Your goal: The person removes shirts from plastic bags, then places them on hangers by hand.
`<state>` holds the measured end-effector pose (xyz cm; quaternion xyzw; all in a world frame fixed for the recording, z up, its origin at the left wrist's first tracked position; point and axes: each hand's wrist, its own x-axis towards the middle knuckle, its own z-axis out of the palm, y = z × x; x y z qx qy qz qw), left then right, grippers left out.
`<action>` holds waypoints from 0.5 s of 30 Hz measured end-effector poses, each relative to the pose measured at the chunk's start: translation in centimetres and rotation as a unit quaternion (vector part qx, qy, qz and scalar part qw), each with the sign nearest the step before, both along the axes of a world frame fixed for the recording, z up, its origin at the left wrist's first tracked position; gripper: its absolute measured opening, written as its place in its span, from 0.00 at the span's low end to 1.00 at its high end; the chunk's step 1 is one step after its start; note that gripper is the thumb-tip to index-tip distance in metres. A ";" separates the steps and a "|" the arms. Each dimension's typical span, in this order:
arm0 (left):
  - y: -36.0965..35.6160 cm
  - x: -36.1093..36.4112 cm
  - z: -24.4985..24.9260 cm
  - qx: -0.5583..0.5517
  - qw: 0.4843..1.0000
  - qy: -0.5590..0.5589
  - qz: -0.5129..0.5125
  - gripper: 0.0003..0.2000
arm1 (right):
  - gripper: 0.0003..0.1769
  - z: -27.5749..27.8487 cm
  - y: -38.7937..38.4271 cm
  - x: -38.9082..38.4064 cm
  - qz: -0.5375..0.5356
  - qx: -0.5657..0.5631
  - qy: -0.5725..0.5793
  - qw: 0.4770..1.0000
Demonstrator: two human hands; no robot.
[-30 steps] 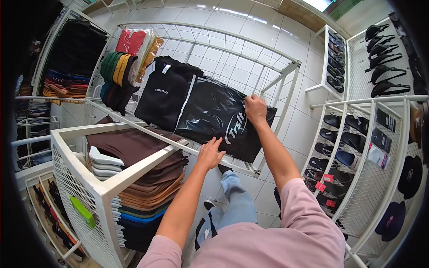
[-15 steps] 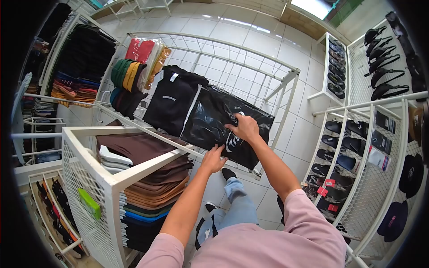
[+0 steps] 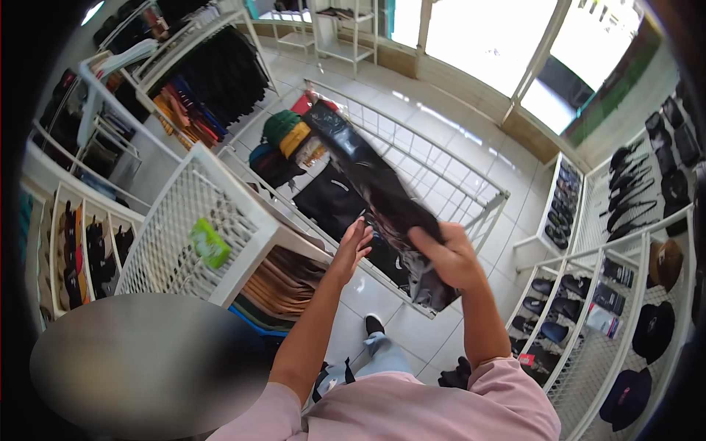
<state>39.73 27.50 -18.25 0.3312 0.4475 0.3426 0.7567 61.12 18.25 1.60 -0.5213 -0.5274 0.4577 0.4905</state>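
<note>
My right hand [image 3: 451, 256] is closed round the lower right end of a glossy black plastic package [image 3: 379, 173], thumb on top. The package is lifted on edge and stretches up to the left, slightly smeared by motion. My left hand [image 3: 355, 250] is open beside it, fingers apart and fingertips near its lower edge. Beneath lies a folded black garment [image 3: 332, 197] with a small white print, in a white wire bin [image 3: 460, 178]. Folded green and yellow garments [image 3: 285, 132] are stacked at the bin's left end, partly overlapped by the package.
A white mesh-sided rack [image 3: 193, 228] with hanging brown garments [image 3: 290, 275] stands close on my left. Shelves of sandals [image 3: 562, 287] and caps [image 3: 653, 331] line the right. Farther back are dark hanging clothes [image 3: 224, 73] and bright glass doors [image 3: 485, 37]. A blurred oval covers the lower left.
The black package lay flat in the bin under both hands; now my right hand has raised it on edge. My left hand has come off it. The view has turned.
</note>
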 end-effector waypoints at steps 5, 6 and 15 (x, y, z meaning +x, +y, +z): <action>-2.6 -2.2 8.6 0.050 0.942 -0.329 0.046 0.32 | 0.18 6.2 -4.1 -0.6 -0.059 0.085 0.198 0.975; -4.1 -3.3 11.4 0.079 0.953 -0.284 0.068 0.30 | 0.18 6.7 -4.7 -0.5 -0.069 0.099 0.181 0.976; -18.4 -21.5 23.9 0.359 0.920 -0.017 0.157 0.21 | 0.17 7.2 -9.9 -13.4 -0.114 0.075 -0.041 0.990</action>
